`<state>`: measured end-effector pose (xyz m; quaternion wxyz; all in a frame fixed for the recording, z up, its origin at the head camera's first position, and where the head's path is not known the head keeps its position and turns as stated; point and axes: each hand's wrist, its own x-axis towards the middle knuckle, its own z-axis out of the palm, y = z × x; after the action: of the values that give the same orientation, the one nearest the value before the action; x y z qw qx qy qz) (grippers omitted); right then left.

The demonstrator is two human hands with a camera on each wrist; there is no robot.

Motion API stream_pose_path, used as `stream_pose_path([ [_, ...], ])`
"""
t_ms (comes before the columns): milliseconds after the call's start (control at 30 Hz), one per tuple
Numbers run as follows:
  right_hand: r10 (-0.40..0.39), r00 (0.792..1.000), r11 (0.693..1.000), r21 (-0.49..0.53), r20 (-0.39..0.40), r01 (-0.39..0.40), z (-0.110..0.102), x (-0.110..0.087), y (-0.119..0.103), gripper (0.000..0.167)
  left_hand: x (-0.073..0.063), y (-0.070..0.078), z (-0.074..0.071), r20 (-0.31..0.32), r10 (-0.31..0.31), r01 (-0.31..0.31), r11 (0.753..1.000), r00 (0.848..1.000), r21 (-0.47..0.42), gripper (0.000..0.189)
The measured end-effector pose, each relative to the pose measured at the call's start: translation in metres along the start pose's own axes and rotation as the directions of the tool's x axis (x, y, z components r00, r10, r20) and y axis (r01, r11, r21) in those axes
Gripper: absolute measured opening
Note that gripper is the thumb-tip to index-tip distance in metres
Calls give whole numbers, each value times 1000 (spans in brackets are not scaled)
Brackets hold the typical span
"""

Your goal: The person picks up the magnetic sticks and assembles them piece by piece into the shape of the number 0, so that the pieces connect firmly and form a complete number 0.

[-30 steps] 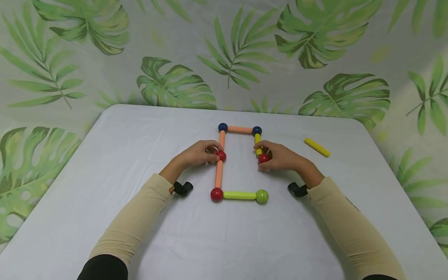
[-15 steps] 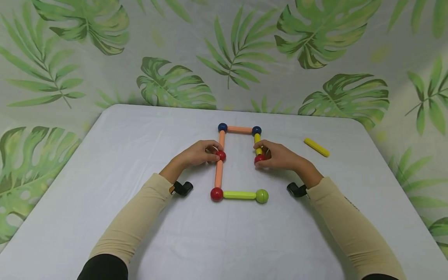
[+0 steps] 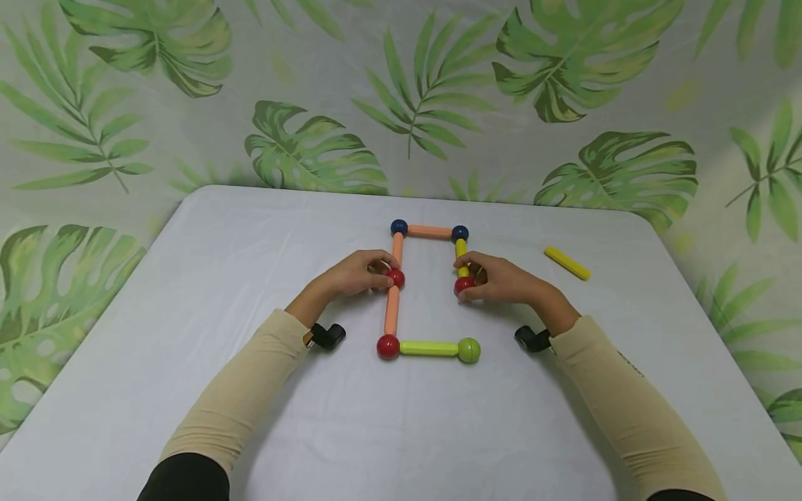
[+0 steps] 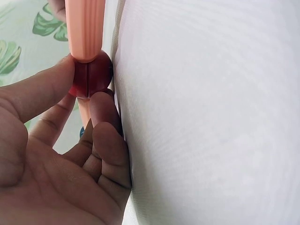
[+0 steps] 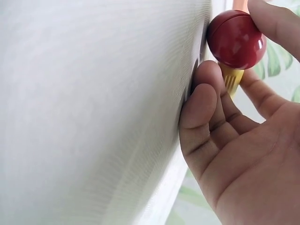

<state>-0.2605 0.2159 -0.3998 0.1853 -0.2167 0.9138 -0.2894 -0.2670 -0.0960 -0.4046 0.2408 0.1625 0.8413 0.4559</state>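
Note:
My left hand point(image 3: 357, 273) pinches a red ball point(image 3: 396, 278) between thumb and fingers. That ball joins two salmon rods, a nearer one point(image 3: 391, 313) and a farther one point(image 3: 397, 245). With thumb and fingers, my right hand point(image 3: 501, 280) holds another red ball point(image 5: 236, 40) at the near end of a yellow rod point(image 3: 461, 249). In the right wrist view, the ball sits right against that rod's end. A dark blue ball point(image 3: 460, 233) caps the rod's far end; a salmon crosspiece point(image 3: 429, 232) links it to a second blue ball point(image 3: 399, 227).
Nearer me, a red ball point(image 3: 388, 347), a lime rod point(image 3: 429, 349) and a lime ball point(image 3: 469, 350) form the bottom row. One loose yellow rod point(image 3: 567, 263) lies to the right on the white table point(image 3: 401, 431). Leaf-print cloth point(image 3: 438, 97) hangs behind the table.
The right hand's red ball has shifted slightly left, from beside the yellow rod's near end to in line with it. My left hand has stayed put.

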Motion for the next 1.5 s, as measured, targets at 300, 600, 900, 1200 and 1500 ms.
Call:
stream_pose_path([
  [300,-14,1000,1000,-7,0,14,0,1,3,54,-1,1,0,-1,-4,4,1000,1000,14,29],
  [600,-19,1000,999,-31,-23,18,0,2,2,52,-2,3,-1,1,-7,7,1000,1000,7,30],
  [900,-26,999,999,-25,-25,25,0,1,2,52,-1,3,-1,4,-10,10,1000,1000,5,29],
  [1200,0,1000,1000,-28,-16,0,0,1,-1,53,1,1,0,-1,9,-9,1000,1000,26,28],
  [1500,-14,1000,1000,-28,-19,13,0,2,1,53,1,2,1,-6,7,-7,999,1000,35,28],
])
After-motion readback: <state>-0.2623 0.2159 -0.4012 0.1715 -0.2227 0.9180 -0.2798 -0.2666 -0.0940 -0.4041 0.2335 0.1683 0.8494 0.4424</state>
